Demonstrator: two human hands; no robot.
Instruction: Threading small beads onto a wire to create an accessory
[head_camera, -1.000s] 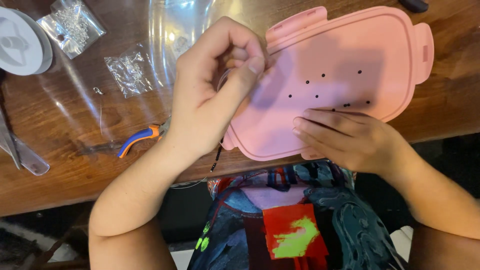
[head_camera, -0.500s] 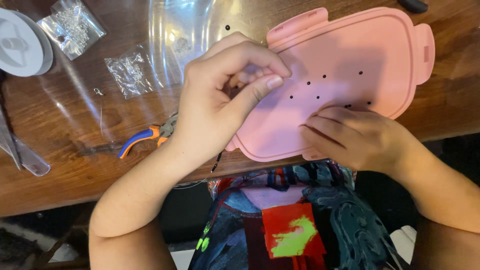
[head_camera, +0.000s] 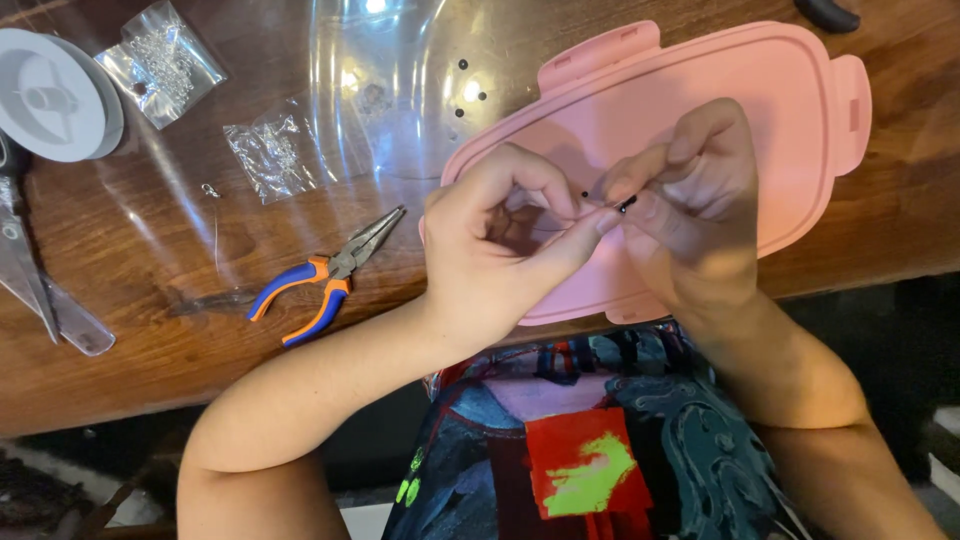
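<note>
Both hands meet above a pink plastic lid (head_camera: 770, 120) lying on the wooden table (head_camera: 160, 340). My right hand (head_camera: 690, 210) pinches a tiny dark bead (head_camera: 627, 203) between thumb and forefinger. My left hand (head_camera: 505, 240) is pinched just left of it, fingertips almost touching the bead; a thin thread between them is too fine to make out clearly. Another small dark bead (head_camera: 585, 194) shows between the fingers on the lid.
Pliers with blue and orange handles (head_camera: 325, 280) lie left of my left hand. A clear plastic container (head_camera: 400, 90) with a few dark beads sits behind, two small clear bags (head_camera: 165, 62) to its left, a white spool (head_camera: 50, 95) and scissors (head_camera: 40, 290) at far left.
My right hand has lifted off the lid and come up to meet my left hand, now pinching a bead. My left hand shifted right, uncovering the pliers.
</note>
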